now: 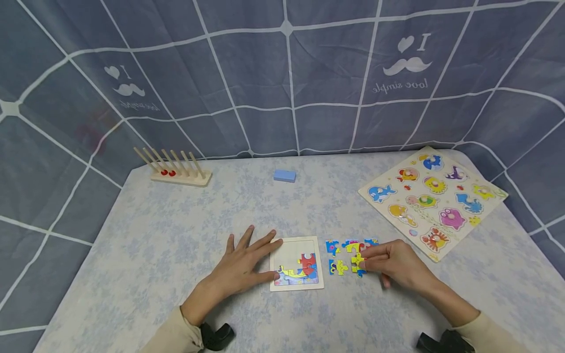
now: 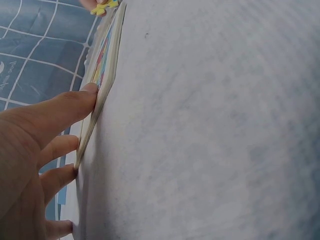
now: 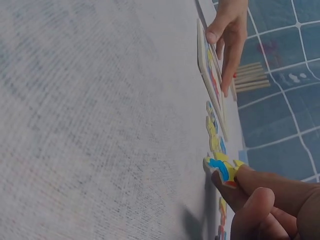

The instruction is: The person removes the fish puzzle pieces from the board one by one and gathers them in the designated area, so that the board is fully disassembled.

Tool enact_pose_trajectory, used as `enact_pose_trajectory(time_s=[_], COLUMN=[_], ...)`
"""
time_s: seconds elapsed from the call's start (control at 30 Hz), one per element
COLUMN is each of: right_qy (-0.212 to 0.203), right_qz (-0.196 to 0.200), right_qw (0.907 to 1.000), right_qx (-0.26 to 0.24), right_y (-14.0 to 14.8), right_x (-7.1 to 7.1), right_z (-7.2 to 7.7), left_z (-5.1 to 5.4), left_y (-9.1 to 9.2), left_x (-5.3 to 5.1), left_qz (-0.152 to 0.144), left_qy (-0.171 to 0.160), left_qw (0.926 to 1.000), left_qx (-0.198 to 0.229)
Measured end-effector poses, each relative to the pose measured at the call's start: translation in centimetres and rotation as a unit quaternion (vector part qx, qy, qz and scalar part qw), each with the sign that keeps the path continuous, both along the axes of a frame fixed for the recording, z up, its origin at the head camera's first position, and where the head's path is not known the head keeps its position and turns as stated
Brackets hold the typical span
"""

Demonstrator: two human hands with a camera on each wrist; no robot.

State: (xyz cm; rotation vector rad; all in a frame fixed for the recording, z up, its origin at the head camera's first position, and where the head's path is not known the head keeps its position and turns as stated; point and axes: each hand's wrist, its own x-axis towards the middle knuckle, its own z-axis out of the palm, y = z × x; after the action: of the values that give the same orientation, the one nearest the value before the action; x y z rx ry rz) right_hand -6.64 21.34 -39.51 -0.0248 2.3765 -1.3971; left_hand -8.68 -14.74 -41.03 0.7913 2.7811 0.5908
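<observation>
While the right hand (image 1: 399, 264) pinches a puzzle piece (image 3: 220, 168) between its fingers, the left hand (image 1: 243, 267), fingers apart, touches a tray (image 1: 295, 249).

The head view looked forward and down from above, taking in the tabletop (image 1: 212, 211). Each wrist view looked from low and close, turned on its side; both shared the puzzle tray (image 1: 295, 248) and curtain (image 1: 256, 66).
</observation>
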Motion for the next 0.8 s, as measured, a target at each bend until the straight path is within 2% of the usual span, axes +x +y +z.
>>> enact_pose_trajectory(time_s=[0.17,0.27,0.4,0.53,0.67,0.8], right_qy=[0.003,0.027,0.066,0.086,0.093,0.098], right_qz=[-0.012,-0.019,-0.021,-0.021,-0.02,-0.017], right_qw=[0.9998,0.9983,0.9914,0.9829,0.9772,0.9756], right_qx=[0.017,0.049,0.111,0.162,0.19,0.196], right_y=[-0.1,-0.4,-0.6,-0.8,-1.0,-1.1], right_x=[0.0,0.0,0.2,0.3,0.3,0.3], right_z=[-0.2,-0.4,-0.4,-0.4,-0.4,-0.4], left_z=[-0.1,-0.1,0.0,0.0,0.0,-0.1], left_y=[0.0,0.0,0.0,0.0,0.0,0.0], left_x=[0.0,0.0,0.0,0.0,0.0,0.0], left_qz=[0.0,0.0,-0.002,-0.001,0.0,-0.002], left_qy=[0.002,0.003,0.003,0.002,0.0,0.001], left_qw=[1.0,1.0,1.0,1.0,1.0,1.0], left_qx=[-0.003,-0.003,-0.003,-0.003,-0.002,-0.001])
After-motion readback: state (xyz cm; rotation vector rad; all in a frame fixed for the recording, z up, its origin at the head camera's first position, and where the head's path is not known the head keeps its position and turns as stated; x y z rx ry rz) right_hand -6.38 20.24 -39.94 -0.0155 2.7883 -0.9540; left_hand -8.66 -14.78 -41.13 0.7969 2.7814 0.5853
